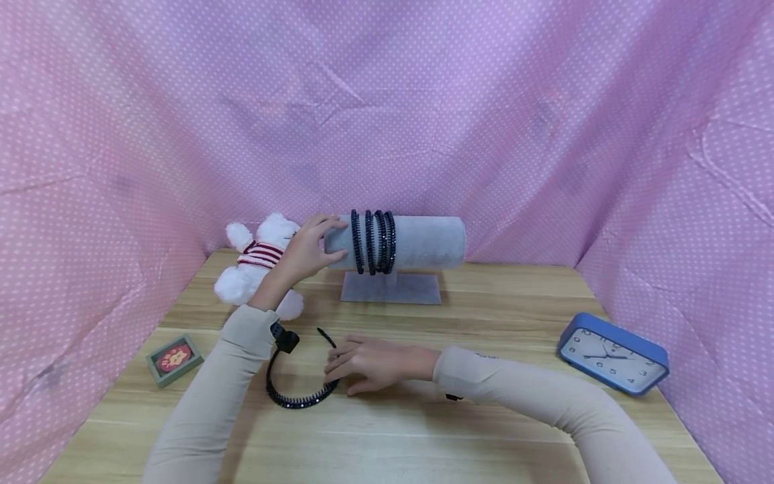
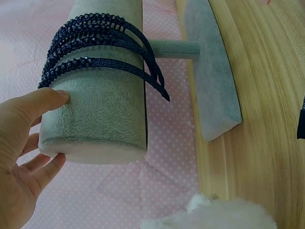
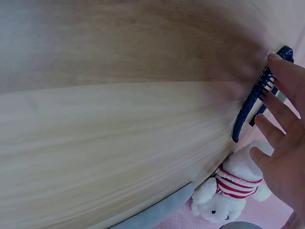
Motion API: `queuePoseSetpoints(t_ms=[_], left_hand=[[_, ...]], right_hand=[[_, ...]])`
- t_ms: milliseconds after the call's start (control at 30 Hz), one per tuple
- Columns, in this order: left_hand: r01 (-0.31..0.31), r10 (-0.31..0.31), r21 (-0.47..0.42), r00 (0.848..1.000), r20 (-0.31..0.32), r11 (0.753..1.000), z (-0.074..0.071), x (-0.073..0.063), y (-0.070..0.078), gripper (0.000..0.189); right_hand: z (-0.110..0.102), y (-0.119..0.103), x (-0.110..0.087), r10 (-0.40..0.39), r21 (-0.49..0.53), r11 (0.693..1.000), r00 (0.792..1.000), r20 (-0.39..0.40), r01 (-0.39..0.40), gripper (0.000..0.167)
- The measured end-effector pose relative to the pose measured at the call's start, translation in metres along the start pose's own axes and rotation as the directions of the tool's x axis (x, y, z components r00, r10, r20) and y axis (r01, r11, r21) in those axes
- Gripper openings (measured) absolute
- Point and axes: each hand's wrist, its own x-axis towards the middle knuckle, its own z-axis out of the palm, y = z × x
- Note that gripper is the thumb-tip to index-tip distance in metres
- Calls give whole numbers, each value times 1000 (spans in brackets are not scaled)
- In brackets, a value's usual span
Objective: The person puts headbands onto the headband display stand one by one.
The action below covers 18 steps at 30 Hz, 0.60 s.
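Note:
A grey velvet roll stand carries several dark beaded headbands side by side round its roll. My left hand grips the roll's left end, with the thumb on the velvet near the closest headband and other fingers at the end face. Another black toothed headband lies on the table before the stand, its curve toward me. Over its right arm is my right hand, fingers spread and palm down. In the right wrist view, the thumb and index fingertips are right at this headband.
A white plush toy in a striped top sits left of the stand, behind my left forearm. On the wooden table, a small green frame lies at the left and a blue clock at the right. Pink dotted cloth hangs around.

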Motion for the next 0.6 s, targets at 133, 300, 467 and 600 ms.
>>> queuePoseSetpoints(t_ms=[133, 300, 467, 600], left_hand=[[-5, 5, 4, 1000, -3, 1000, 0, 0, 1, 54], [1, -1, 4, 1000, 2, 1000, -1, 0, 1, 54], [-2, 2, -1, 1000, 0, 1000, 1, 1, -1, 54], [-2, 2, -4, 1000, -4, 1000, 1, 0, 0, 54]], right_hand=[[2, 3, -2, 9, -18, 1000, 1000, -20, -10, 43], [2, 7, -5, 2, -27, 1000, 999, -52, -3, 38], [2, 10, -9, -25, -19, 1000, 994, -103, 24, 32], [2, 10, -12, -30, -15, 999, 992, -126, 28, 26]])
